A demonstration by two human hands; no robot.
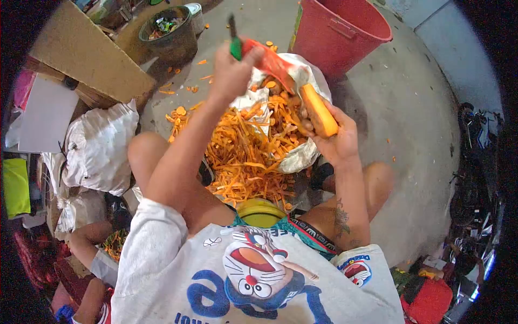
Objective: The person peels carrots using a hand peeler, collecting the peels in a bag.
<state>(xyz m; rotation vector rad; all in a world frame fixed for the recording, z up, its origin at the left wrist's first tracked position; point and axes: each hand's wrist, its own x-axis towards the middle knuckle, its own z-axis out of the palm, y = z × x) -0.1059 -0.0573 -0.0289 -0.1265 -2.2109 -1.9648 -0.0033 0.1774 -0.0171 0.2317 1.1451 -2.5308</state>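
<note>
My left hand (234,73) is raised above the peel heap, its fingers closed round a green-handled peeler (235,47) whose dark end points up. In my right hand (337,132) lies a thick orange carrot (319,112), partly peeled, tilted with one end up and to the left. A large heap of orange peels (237,146) covers the floor between my legs. Against it rests an open white sack (302,156) with more peels and unpeeled pieces inside, and a red mesh (275,65) at its upper edge.
A red bin (342,38) stands at the top right, a dark bucket of scraps (170,40) at the top left. Cardboard (89,48) and a stuffed white sack (102,146) are on the left. Another person's arm (89,299) shows at the lower left.
</note>
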